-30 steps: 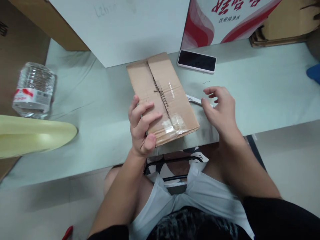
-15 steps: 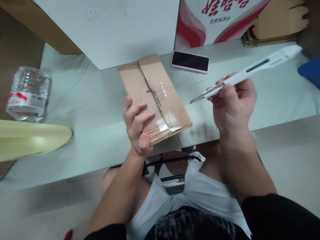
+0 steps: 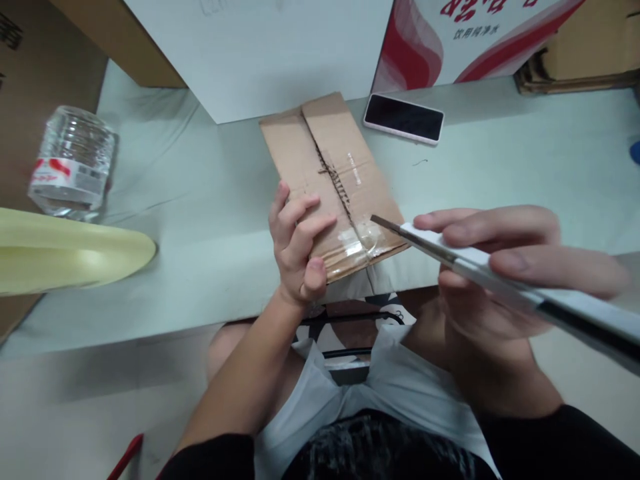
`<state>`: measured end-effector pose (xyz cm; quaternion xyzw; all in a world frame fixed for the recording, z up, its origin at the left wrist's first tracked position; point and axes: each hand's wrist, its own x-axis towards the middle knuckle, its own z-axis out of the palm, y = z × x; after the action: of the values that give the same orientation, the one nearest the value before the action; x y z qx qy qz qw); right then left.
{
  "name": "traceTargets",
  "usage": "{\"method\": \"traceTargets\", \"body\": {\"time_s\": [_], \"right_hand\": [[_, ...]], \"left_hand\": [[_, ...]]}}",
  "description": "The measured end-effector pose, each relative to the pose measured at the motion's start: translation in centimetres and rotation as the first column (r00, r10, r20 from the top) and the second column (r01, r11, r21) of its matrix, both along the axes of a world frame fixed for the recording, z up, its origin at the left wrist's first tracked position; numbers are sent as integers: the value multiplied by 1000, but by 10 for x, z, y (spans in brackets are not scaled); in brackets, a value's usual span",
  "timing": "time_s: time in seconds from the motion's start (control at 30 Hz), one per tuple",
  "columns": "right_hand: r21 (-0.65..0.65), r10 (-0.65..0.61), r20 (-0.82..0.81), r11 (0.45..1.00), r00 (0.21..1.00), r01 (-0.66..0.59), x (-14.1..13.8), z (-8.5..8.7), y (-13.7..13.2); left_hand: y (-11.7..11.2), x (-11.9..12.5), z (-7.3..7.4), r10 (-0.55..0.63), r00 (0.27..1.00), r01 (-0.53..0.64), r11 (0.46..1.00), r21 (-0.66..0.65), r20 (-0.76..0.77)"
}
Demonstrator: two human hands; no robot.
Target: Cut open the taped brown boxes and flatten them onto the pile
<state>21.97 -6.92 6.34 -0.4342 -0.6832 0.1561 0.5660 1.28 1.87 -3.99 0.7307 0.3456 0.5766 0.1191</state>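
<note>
Box [image 3: 333, 180] at centre of the work, lying label-less and seam-up over the near part of the tabletop [image 3: 480, 170], long way running about 11 to 5 o'clock. Whether its near end is raised, cannot tell.

Left hand [image 3: 303, 247] at the box's 7 o'clock. Grip part-curled: fingers spread over the top face, thumb at the near edge, box held steady.

Right hand [image 3: 493, 317] at 4 o'clock, well off the box. Grip closed in a pinch on the knife [image 3: 470, 267], fingers along the handle. Blade out, pointing to 10 o'clock. Its tip lies across the box's 4 o'clock part in this view; touching or just above, cannot tell.

Seam [image 3: 341, 192] ragged through the middle. Glossy tape [image 3: 373, 241] over it at 5 o'clock; whether cut anywhere, too unclear to say.

Step in hand, my reading: lining up blade with box, one hand bracing, the other aiming. Judgement on the next move: a cut at the tape would call for the tip turned onto the seam, light pressure, shallow depth, and the stroke kept clear of the left fingers, which lie near the line.

Round about: phone [image 3: 404, 119] at 2 o'clock, bottle [image 3: 73, 163] far off at 9, white carton [image 3: 280, 60] at 11, close behind the box.
</note>
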Motion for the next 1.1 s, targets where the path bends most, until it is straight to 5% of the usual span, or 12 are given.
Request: {"method": "traceTargets", "body": {"time_s": [0.2, 1.1], "right_hand": [[64, 36, 35, 997, 999, -38, -10, 0, 7], [82, 18, 48, 996, 999, -22, -16, -10, 6]], "left_hand": [[0, 3, 7, -42, 999, 43, 992, 115, -13], [-3, 1, 5, -17, 1000, 18, 997, 75, -16]]}}
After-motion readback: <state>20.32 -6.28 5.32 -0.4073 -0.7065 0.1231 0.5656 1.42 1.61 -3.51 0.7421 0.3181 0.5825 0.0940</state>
